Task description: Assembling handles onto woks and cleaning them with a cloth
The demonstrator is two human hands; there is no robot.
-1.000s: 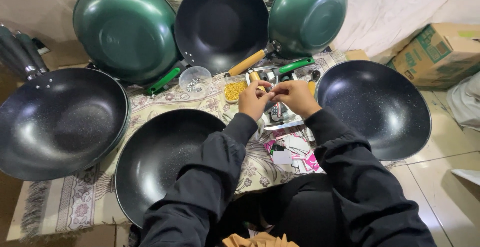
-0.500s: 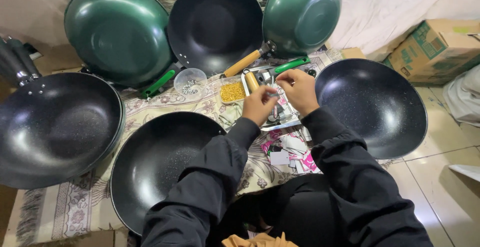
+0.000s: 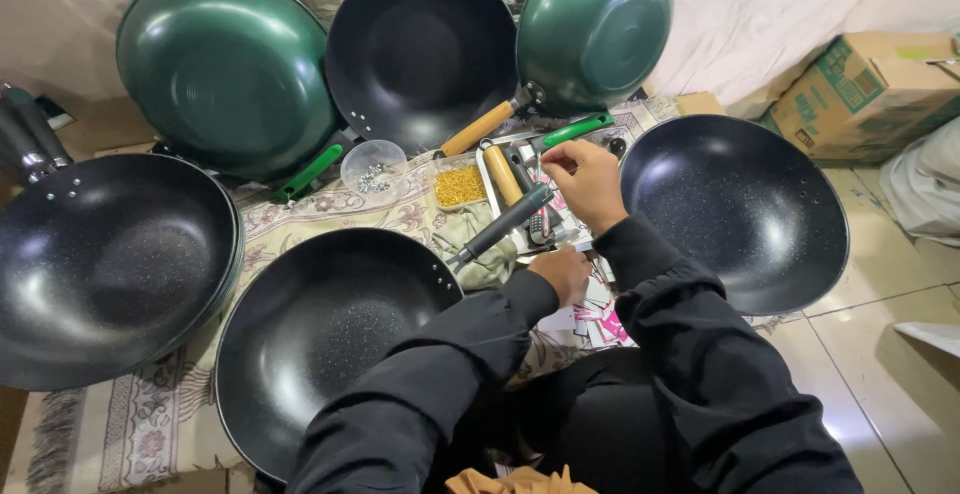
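Woks ring us on every side, and we sit in the middle with both hands over the small parts. Our right hand (image 3: 590,182) is up at about twelve o'clock from our lap, its grip narrow, thumb and forefinger pinched on something too small to make out, likely a fastener, held just above the white tray (image 3: 490,176) of handles. Our left hand (image 3: 562,272) sits lower, near six o'clock from the right one, curled shut; it rests at the near end of the dark grey handle (image 3: 505,224), though we cannot tell whether it actually clasps it. That handle slants from the hand towards the rim of the black wok (image 3: 320,344) lying open-side-up at our eight o'clock, which looks placed close so a handle can meet its rivet holes.

A wooden handle (image 3: 503,176) lies in the tray, and a green handle (image 3: 572,131) at its far edge. Just left of the tray, at eleven o'clock, stand a tub of yellow bits (image 3: 459,186) and a clear round cup of silvery pieces (image 3: 373,167), both within easy reach of either hand.

Further out, two green woks (image 3: 225,69) (image 3: 595,24) and a dark one (image 3: 420,49) lean upright against the cloth backdrop, seemingly parked out of the way. Another black wok (image 3: 735,209) lies flat at two o'clock, a stack (image 3: 105,264) at nine o'clock, and a cardboard box (image 3: 865,89) at the far right
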